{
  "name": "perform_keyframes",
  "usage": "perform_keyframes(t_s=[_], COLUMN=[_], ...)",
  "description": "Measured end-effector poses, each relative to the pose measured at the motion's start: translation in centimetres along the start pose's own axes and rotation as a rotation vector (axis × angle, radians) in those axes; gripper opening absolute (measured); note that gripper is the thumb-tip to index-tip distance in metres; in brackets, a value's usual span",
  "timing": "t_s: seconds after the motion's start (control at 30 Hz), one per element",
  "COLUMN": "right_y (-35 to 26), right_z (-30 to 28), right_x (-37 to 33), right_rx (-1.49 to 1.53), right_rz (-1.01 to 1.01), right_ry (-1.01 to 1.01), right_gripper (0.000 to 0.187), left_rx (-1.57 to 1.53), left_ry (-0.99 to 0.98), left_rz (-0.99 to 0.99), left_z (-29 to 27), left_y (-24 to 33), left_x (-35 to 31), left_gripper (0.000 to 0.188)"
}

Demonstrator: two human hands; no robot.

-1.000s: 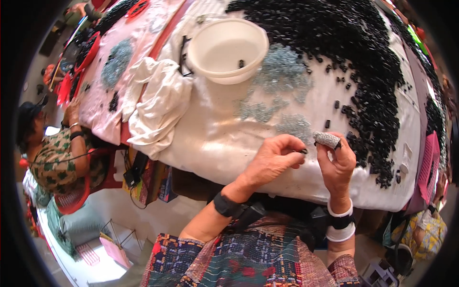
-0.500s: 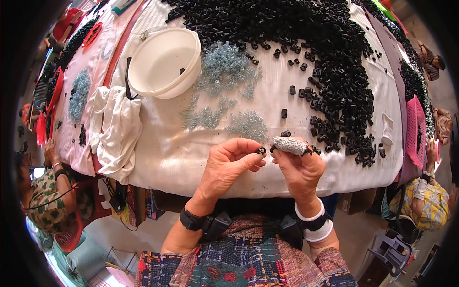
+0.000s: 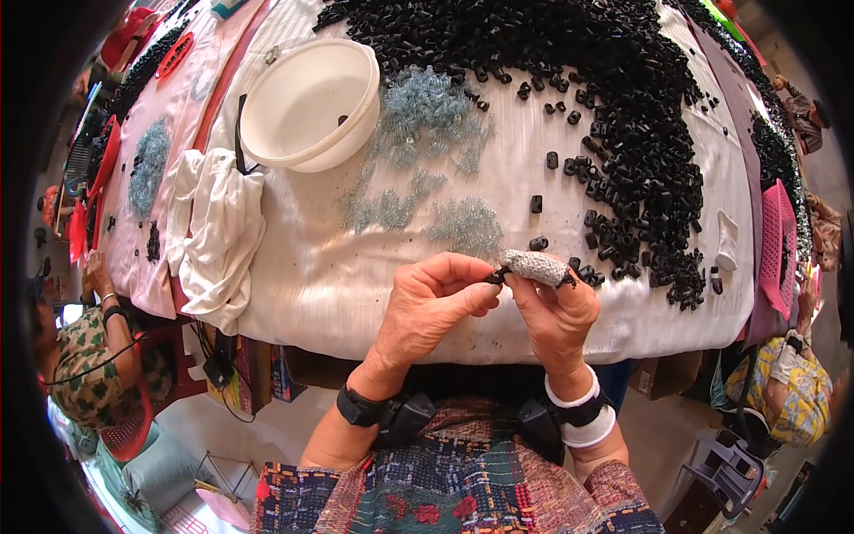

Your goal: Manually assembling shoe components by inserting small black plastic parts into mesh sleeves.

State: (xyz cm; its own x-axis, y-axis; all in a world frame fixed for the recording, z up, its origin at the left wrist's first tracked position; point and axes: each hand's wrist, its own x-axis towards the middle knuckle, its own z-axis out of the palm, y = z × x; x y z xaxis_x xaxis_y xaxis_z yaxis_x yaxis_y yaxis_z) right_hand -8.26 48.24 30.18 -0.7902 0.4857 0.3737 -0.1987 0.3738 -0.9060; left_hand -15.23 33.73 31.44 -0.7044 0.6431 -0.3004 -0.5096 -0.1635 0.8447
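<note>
My left hand point(image 3: 427, 298) pinches a small black plastic part point(image 3: 495, 277) between thumb and forefinger. Its tip meets the fingertips of my right hand point(image 3: 559, 325). A grey knitted finger cover point(image 3: 535, 265) wraps the right forefinger. That hand is closed, with small black pieces point(image 3: 568, 280) showing at its far side; whether its thumb also grips the left hand's part is hidden. Just beyond the hands lies a small heap of clear bluish springs point(image 3: 464, 226). Several black cylindrical caps point(image 3: 538, 243) are scattered to the right of it.
A large heap of black parts point(image 3: 636, 169) covers the table's far and right side. A white bowl point(image 3: 370, 120) with one black piece inside stands at far left, near more springs point(image 3: 427, 107). A white cloth point(image 3: 213, 240) hangs over the left edge. Other people sit on both sides.
My two hands have come together, so the black part in the left fingers now meets the right fingertips. The view has shifted slightly.
</note>
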Motion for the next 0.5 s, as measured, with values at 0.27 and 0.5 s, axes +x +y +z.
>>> perform_keyframes(t_s=[0.27,0.5], right_y=[-0.2,-1.1], right_z=[0.1,0.1], right_x=[-0.3,-0.2], right_rx=[-0.019,0.19], right_rz=[0.071,0.224], right_ry=[-0.004,-0.04], right_gripper=[0.018,0.017], left_rx=[0.027,0.063], left_ry=[0.017,0.045], left_rz=[0.012,0.019], left_z=[0.2,0.5], left_y=[-0.2,-0.2], left_x=[0.1,0.1], left_gripper=[0.021,0.019])
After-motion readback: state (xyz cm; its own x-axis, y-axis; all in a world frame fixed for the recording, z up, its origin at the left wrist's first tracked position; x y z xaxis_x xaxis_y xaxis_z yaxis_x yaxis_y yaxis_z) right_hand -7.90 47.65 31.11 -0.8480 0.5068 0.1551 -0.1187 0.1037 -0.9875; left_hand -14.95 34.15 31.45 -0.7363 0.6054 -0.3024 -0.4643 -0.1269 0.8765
